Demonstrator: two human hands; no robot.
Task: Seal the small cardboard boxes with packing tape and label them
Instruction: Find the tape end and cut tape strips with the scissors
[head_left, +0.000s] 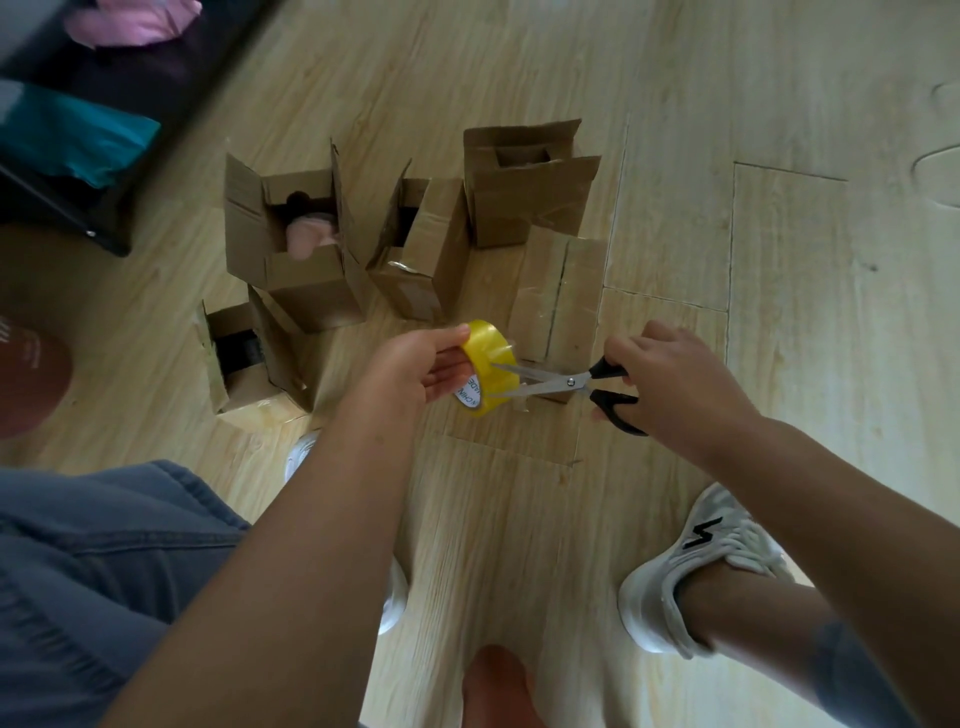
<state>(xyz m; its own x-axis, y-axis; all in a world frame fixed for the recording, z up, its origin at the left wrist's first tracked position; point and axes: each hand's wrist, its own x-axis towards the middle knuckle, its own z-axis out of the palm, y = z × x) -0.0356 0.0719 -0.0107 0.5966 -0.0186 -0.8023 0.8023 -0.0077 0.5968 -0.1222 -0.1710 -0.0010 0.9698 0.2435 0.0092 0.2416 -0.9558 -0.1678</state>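
My left hand (415, 366) holds a yellow roll of packing tape (491, 374) above the floor. My right hand (680, 384) grips black-handled scissors (582, 385), whose parted blades point left at the tape roll. Just behind the scissors stands a closed cardboard box (558, 296) with clear tape on its top. Several other small cardboard boxes stand with flaps up: one with something pink inside (296, 249), one in the middle (415, 249), one at the back (524, 187) and one low at the left (244, 358).
Everything sits on a light wooden floor (779, 260). My white sneaker (696, 566) is at the lower right, my jeans-clad knee (104, 571) at the lower left. A dark shelf (78, 130) with teal and pink items is at the upper left.
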